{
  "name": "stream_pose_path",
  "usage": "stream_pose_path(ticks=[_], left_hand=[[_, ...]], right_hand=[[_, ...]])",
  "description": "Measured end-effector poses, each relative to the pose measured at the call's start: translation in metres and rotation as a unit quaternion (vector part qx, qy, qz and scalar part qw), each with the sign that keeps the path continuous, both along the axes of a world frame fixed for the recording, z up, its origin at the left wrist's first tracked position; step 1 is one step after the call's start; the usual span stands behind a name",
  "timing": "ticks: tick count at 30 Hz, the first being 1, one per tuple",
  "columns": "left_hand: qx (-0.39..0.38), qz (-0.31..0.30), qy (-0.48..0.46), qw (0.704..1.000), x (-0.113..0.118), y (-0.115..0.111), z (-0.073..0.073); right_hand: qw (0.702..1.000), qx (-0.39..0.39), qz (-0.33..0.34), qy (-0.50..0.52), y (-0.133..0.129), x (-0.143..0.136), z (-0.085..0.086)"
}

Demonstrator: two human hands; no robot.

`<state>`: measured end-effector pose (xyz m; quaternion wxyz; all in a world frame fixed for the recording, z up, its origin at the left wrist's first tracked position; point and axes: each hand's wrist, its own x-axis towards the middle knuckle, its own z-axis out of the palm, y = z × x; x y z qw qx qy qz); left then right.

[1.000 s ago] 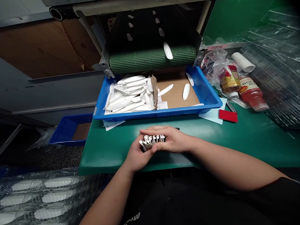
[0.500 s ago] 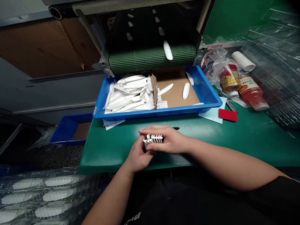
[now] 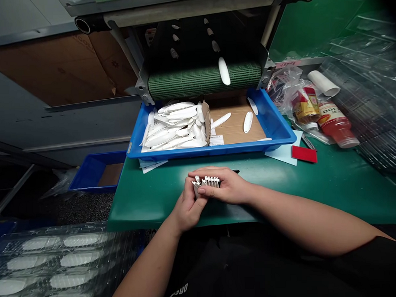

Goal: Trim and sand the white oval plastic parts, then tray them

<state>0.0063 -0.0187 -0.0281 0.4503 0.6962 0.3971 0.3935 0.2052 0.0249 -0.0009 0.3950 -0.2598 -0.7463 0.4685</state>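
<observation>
A stack of white parts is held between both hands at the near middle of the desk, its ends standing up in a short row. The left hand is curled shut around the stack's left end, thumb pressed on the side; the right hand is laid over the top and right side, fingers bent and closed against it. The row's long axis is seen running left to right, so each hand is set at one end, neither nearer than the other. A dark pen-like tip is glimpsed just past the right hand.

Straight beyond the hands, a blue tray is set on the desk's far edge. Its left half is filled with a pile of white parts, walled off by a cardboard divider; on its right half, a few loose parts are scattered on a cardboard liner. Above the tray, one part is carried on the green belt, just at the lip.

To the right, a red card, bagged bottles and clear blister trays are seen. Lower left, off the desk, a second blue tray and blister trays with parts seated in them are found
</observation>
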Motion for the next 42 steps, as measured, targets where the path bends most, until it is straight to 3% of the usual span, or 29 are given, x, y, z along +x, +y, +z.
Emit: stream_pose_path(ticks=[4, 11, 22, 29, 35, 42], left_hand=[[0.009, 0.002, 0.012, 1.0, 0.0, 0.0, -0.001], [0.004, 0.058, 0.037, 0.998, -0.001, -0.005, -0.003], [0.025, 0.09, 0.016, 0.995, 0.004, -0.002, -0.005], [0.07, 0.063, 0.078, 0.993, 0.005, -0.001, 0.007], [0.087, -0.005, 0.111, 0.99, -0.006, 0.015, 0.018], [0.085, -0.047, 0.13, 0.987, -0.008, 0.027, 0.007]], right_hand=[[0.998, -0.048, -0.008, 0.042, -0.004, -0.005, -0.001], [0.984, -0.162, -0.014, 0.076, -0.009, -0.01, -0.002], [0.979, -0.178, -0.024, 0.096, -0.009, -0.011, -0.004], [0.994, -0.097, -0.048, 0.016, -0.014, -0.008, 0.0], [0.999, 0.023, -0.039, 0.002, -0.012, -0.002, 0.003], [0.998, 0.025, -0.062, -0.02, -0.011, -0.002, 0.0]])
